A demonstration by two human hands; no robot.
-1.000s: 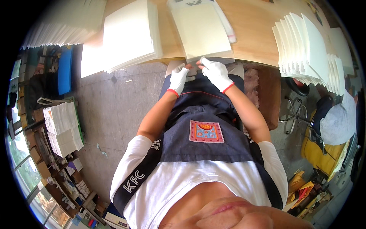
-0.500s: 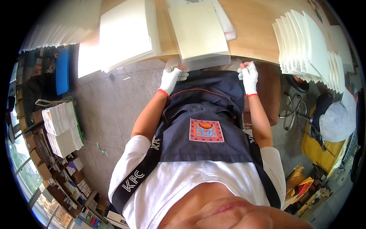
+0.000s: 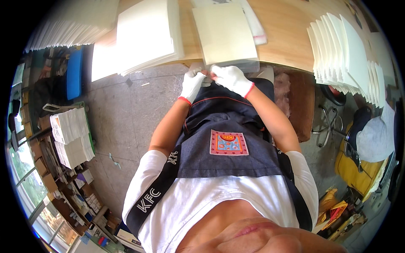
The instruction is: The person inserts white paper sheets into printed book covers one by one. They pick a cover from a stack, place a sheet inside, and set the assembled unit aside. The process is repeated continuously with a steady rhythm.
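My left hand, in a white knit glove with bare fingertips, is closed at the table's front edge. Beside it my right hand, gloved the same way, has its fingers pinched together close to the left fingertips. Whatever lies between the fingers is too small to make out. Just beyond them lies a cream sheet or stack of sheets on the table. A clear plastic sleeve shows past its near end and overhangs the edge, its near left corner close to my fingertips.
White paper stacks stand on the wooden table: a bright stack left of the cream sheets and fanned folded sheets at right. A brown box sits below the table. Bundled paper on a cart stands at left, a chair base at right.
My right hand has moved left from the sleeve's right corner to beside my left hand. The left hand stays by the left corner. The whole view has shifted slightly.
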